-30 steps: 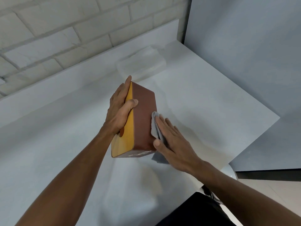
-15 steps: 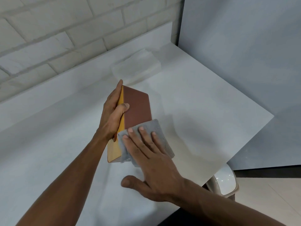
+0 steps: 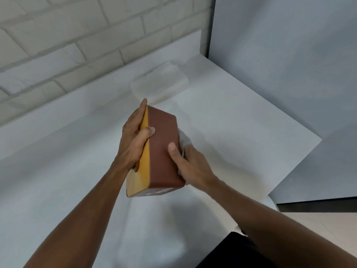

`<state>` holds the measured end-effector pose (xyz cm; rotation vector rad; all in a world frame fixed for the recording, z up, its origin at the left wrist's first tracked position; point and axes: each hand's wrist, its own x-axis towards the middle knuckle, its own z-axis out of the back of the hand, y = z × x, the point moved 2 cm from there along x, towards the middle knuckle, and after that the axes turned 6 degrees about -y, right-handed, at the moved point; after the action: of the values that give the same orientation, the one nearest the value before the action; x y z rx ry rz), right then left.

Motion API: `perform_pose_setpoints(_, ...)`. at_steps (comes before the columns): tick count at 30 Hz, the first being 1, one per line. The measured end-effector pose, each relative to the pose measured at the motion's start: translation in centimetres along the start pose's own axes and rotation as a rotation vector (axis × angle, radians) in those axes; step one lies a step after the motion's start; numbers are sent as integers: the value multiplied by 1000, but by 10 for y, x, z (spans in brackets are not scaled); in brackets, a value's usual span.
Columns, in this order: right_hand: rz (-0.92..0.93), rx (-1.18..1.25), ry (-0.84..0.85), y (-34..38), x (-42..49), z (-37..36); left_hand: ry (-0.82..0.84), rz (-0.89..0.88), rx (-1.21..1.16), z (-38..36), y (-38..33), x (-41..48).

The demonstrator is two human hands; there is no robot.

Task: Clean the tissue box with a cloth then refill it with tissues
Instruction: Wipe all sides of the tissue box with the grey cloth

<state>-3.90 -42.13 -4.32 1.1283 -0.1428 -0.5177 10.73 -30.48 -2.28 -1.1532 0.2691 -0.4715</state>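
A brown tissue box (image 3: 163,149) with a yellow wooden face stands tilted on the white table (image 3: 241,132). My left hand (image 3: 134,139) grips its yellow side, thumb hooked over the edge onto the brown face. My right hand (image 3: 190,165) presses a grey cloth (image 3: 185,141) against the box's right side, with the thumb lying on the brown face. Most of the cloth is hidden behind the box and my fingers. A stack of white tissues (image 3: 159,83) lies on the table behind the box, near the wall.
A white brick wall (image 3: 77,35) rises behind the table and a plain grey wall (image 3: 289,64) stands on the right. The table's right edge runs diagonally near a white rounded object (image 3: 271,205) on the floor side.
My right hand has slid the cloth off the brown face and round to the box's right side. The left hand keeps its hold; the box is a little more upright.
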Motion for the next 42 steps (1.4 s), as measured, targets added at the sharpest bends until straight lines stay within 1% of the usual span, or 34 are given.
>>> perform_pose_setpoints(2, 15, 71, -6, -3, -30, 0, -9, 15, -17, 0, 1, -1)
perform_pose_setpoints(4, -20, 140, 45, -6, -60, -1, -9, 16, -20, 0, 3, -3)
perform_pose_setpoints(6, -12, 149, 61, -10, -71, 1, 0, 1, -19, -1, 3, -4)
perform_pose_setpoints(10, 74, -102, 50, -9, -49, 7, 24, -11, -1, -3, 4, -2)
perform_pose_setpoints(13, 89, -237, 19, -2, -19, 12, 15, -8, 15, -3, 5, -1)
perform_pose_setpoints(16, 73, -269, 19, 5, -9, 16, 8, -8, 5, -2, 4, 0)
perform_pose_setpoints(19, 81, -304, 68, 7, -27, 18, -7, 2, -18, 1, 4, -1)
perform_pose_setpoints(23, 100, -379, 80, 3, -26, 21, 16, -21, 8, 0, 2, -1)
perform_pose_setpoints(27, 83, -341, 47, 9, -8, 22, 0, -13, 17, 0, 2, 0)
perform_pose_setpoints(32, 69, -376, 122, 8, -45, 26, 6, -12, 24, 1, 2, -2)
perform_pose_setpoints(36, 30, -319, 62, 12, -4, 19, 11, -6, 19, 1, 0, -1)
perform_pose_setpoints(38, 42, -313, 37, 12, 5, 18, -4, -7, 8, 0, -1, -3)
perform_pose_setpoints(42, 68, -289, 78, 4, -46, 17, -18, 24, -24, 4, 2, -3)
